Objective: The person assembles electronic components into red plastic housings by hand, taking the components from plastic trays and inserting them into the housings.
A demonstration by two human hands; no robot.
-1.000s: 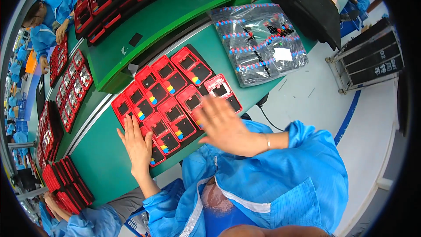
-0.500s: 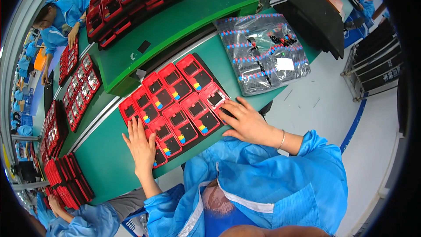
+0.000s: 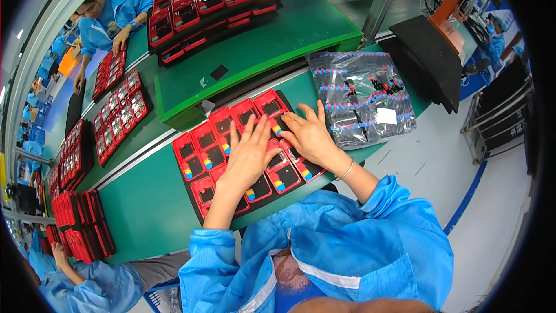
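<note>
A black tray [image 3: 277, 196] holds several red frames [image 3: 186, 149] with dark inserts and small yellow, blue and red tabs. My left hand [image 3: 248, 153] lies over the middle of the tray, fingers spread across the far row of frames. Close to its right, my right hand [image 3: 313, 138] reaches over the tray's right side, fingertips at a far-row frame. Both hands are open and neither grips anything. Parts of the frames under my palms and fingers are hidden.
A clear-wrapped pack [image 3: 362, 107] with red and blue bits lies right of the tray. Behind stands a green raised shelf [image 3: 260, 61] with stacked red trays [image 3: 211, 0]. More trays [image 3: 121, 116] and a stack of red frames [image 3: 81, 226] sit left. Co-workers [image 3: 113, 14] work nearby.
My left hand has moved from the tray's left edge to its middle. My right hand has shifted from the near right corner to the far right frames. The view has shifted slightly.
</note>
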